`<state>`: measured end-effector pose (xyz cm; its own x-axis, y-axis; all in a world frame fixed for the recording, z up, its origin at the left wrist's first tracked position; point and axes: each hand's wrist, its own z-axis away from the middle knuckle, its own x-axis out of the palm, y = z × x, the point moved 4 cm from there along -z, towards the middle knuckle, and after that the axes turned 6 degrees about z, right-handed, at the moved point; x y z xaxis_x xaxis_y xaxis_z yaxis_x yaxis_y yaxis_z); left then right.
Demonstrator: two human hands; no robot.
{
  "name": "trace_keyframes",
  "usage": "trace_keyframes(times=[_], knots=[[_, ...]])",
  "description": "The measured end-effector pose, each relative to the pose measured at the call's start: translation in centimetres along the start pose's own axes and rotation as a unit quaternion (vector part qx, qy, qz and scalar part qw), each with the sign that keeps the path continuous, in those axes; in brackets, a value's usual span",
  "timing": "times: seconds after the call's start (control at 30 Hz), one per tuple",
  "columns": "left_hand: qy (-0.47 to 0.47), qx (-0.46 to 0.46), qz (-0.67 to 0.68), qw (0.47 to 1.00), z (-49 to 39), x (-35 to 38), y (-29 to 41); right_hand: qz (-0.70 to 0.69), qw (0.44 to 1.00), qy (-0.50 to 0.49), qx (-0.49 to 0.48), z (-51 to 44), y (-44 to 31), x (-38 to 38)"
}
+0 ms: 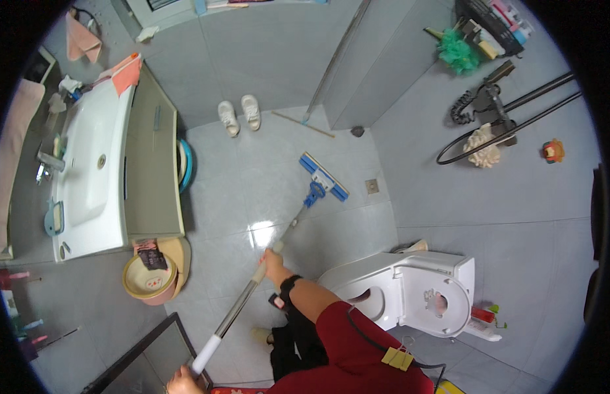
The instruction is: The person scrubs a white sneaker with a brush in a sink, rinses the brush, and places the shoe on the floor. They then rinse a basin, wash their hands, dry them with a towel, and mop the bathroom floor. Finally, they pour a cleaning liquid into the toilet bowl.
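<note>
My right hand grips the pale sleeve midway along the pole of a sponge mop. At the lower edge of the view, my left hand is closed around the white end of the same pole. The blue mop head with its pale sponge edge rests at a slant on the grey tiled floor. A square floor drain lies just right of the head. Beyond the head, a floor squeegee leans with its pole against the wall.
White shoes stand tilted against the far wall. At left is a washbasin on a cabinet, with a lidded pink bucket below it. A toilet with raised lid stands at right. Shower fittings project from the right wall.
</note>
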<state>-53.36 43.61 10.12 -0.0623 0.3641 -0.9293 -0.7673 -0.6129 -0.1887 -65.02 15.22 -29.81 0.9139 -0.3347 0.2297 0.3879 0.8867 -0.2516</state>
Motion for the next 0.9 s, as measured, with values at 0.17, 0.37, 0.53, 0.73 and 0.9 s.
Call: trace_keyframes(times=[0.17, 0.37, 0.53, 0.73, 0.9], knots=[[-0.023, -0.01, -0.001, 1.0, 5.1, -1.3, -2.9, 0.071, 0.993, 0.086, 0.038, 6.1, 3.3, -3.7], [-0.13, -0.142, -0.115, 0.975, 11.9, -2.6, -8.4, 0.123, 0.985, 0.043, 0.109, 8.3, 14.4, -2.9], [-0.117, -0.198, -0.17, 0.958, 13.1, -9.3, -11.3, 0.165, 0.971, -0.055, 0.165, 11.5, 21.3, 3.7], [-0.017, -0.145, -0.183, 0.972, 10.5, -14.0, -7.9, 0.223, 0.931, -0.198, 0.209, 15.0, 18.9, 9.6], [-0.071, -0.245, -0.165, 0.953, 7.0, -15.5, -7.0, 0.687, 0.589, -0.424, -0.036, 10.2, 10.7, 10.6]])
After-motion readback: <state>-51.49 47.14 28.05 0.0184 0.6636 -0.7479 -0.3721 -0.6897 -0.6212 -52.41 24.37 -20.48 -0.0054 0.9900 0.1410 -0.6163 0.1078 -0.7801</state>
